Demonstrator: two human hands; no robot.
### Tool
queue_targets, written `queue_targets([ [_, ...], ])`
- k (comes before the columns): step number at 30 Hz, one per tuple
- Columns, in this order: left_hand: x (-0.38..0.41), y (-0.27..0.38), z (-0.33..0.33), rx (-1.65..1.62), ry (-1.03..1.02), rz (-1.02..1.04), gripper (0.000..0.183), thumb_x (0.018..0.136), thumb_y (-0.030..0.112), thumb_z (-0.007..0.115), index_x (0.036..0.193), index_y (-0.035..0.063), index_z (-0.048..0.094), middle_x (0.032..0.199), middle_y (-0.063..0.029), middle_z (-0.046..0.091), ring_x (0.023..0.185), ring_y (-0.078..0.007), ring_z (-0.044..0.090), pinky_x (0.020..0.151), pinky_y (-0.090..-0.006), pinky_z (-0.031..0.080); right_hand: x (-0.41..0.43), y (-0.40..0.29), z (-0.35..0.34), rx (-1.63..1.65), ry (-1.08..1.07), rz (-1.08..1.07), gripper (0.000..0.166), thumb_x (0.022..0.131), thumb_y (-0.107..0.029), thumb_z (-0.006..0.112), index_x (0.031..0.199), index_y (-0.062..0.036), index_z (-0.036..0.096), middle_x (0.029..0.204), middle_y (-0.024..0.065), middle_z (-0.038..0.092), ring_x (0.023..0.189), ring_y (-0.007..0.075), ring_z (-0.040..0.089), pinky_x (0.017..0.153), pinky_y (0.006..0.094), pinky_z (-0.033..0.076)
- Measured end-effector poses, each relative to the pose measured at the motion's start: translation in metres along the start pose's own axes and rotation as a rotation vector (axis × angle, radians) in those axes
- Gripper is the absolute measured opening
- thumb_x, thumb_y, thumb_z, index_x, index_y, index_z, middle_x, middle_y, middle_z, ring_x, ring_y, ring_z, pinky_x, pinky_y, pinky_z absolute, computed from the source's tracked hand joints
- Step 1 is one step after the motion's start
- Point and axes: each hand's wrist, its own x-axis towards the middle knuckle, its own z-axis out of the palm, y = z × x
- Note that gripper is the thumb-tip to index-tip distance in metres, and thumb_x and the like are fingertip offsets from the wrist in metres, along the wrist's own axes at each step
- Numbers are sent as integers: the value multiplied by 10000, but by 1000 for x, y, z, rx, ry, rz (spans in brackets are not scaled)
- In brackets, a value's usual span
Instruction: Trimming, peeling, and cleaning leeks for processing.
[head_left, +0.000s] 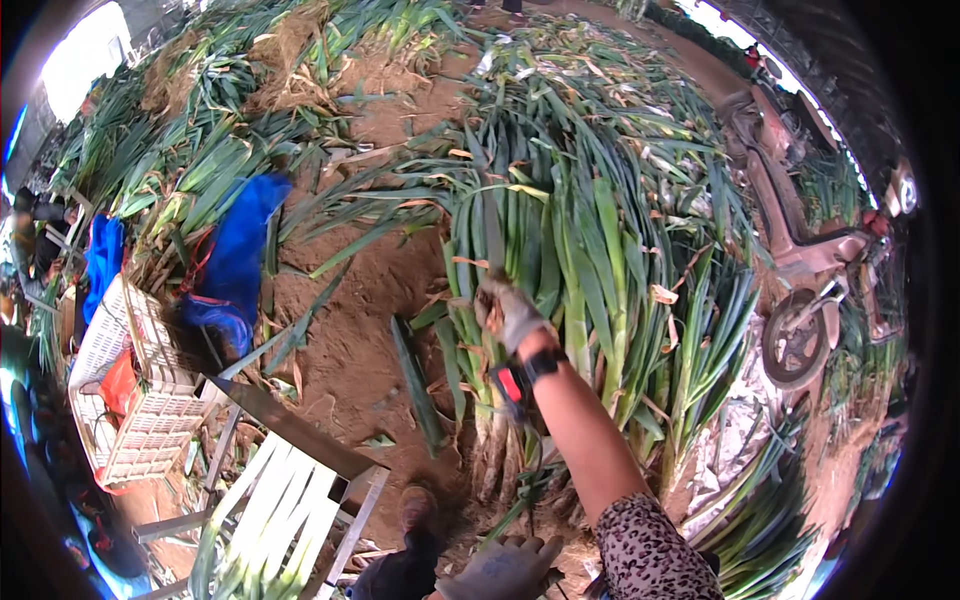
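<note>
My right hand (514, 315), in a grey work glove with a black band and a red-and-black device at the wrist, reaches over a standing bunch of leeks (585, 255). Its fingers are curled at the leaves; a long, flat grey strip extends from them, and I cannot tell whether it is a blade or a leaf, or whether it is gripped. My left hand (502, 570), gloved too, is low at the bottom edge with fingers apart, near the leek roots (495, 457). Trimmed white leeks (281, 502) lie on a metal stand (292, 427) at the lower left.
A white plastic crate (150, 442) holding an orange bag and a blue cloth (236, 247) are at the left. Heaps of leeks (202, 157) lie behind. At the right stands a scooter (787, 232). A shoe (416, 506) rests on the dirt floor (360, 337). A person (30, 232) is at the far left.
</note>
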Motion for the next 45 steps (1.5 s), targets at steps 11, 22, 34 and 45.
queue_targets([
  [11,-22,12,19,5,32,36,431,959,319,681,1246,33,534,980,-186,713,882,-410,715,722,-517,567,-118,79,-111,-678,346,-841,213,909,-136,801,1086,-45,725,763,-16,648,602,97,584,496,252,475],
  [22,-105,62,97,87,-191,125,767,876,546,740,1387,25,503,1063,-252,695,923,-466,697,782,-549,557,-526,113,-132,-586,165,-181,396,922,-129,811,1260,-24,633,1051,9,710,909,83,661,808,255,549],
  [34,-158,12,138,170,-123,145,309,894,296,706,1109,74,714,945,-206,745,926,-420,721,781,-490,569,-701,209,-154,-617,241,124,285,969,-171,746,1204,-58,629,771,-11,619,556,92,572,464,264,430],
  [45,-169,-21,134,224,-128,25,383,926,413,693,1032,49,748,966,-229,744,943,-437,712,811,-514,557,-583,228,-186,-777,230,15,229,893,-200,797,860,-46,630,649,40,610,490,157,584,439,325,446],
])
